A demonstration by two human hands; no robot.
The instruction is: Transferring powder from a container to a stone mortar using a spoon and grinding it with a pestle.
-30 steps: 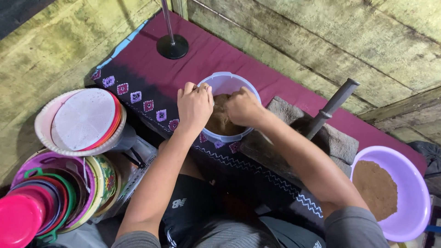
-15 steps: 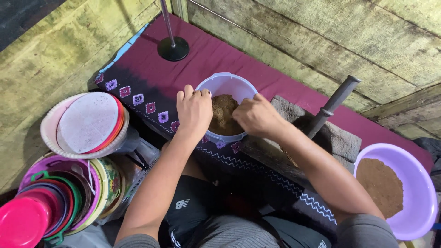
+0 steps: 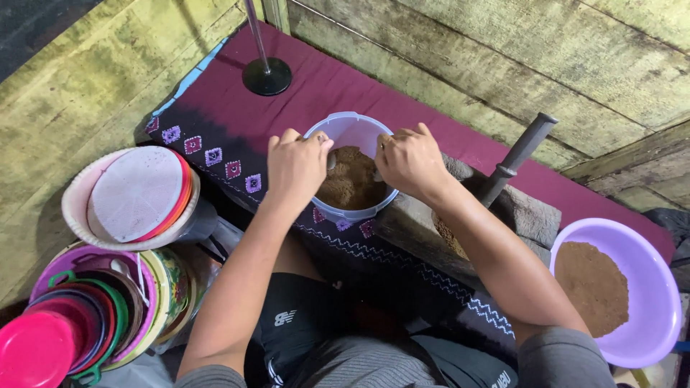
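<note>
A pale round plastic tub (image 3: 357,126) half full of brown powder (image 3: 351,185) stands on a maroon cloth (image 3: 215,122). My left hand (image 3: 297,167) curls over the tub's left rim, and a small grey thing shows under its thumb. Over the right rim, my right hand (image 3: 410,161) has its fingers bent and gripping. Both forearms reach in from the bottom of the view.
Right of the tub is a grey grinding stone (image 3: 528,212) with a black pestle (image 3: 519,152) leaning on it. A purple basin (image 3: 658,320) holds more brown powder. Stacked colourful plastic plates and sieves (image 3: 108,287) stand at the left. A black stand base (image 3: 267,76) sits behind.
My right hand has come up out of the powder and moved to the tub's right rim. The left hand stays on the left rim. The view has shifted slightly.
</note>
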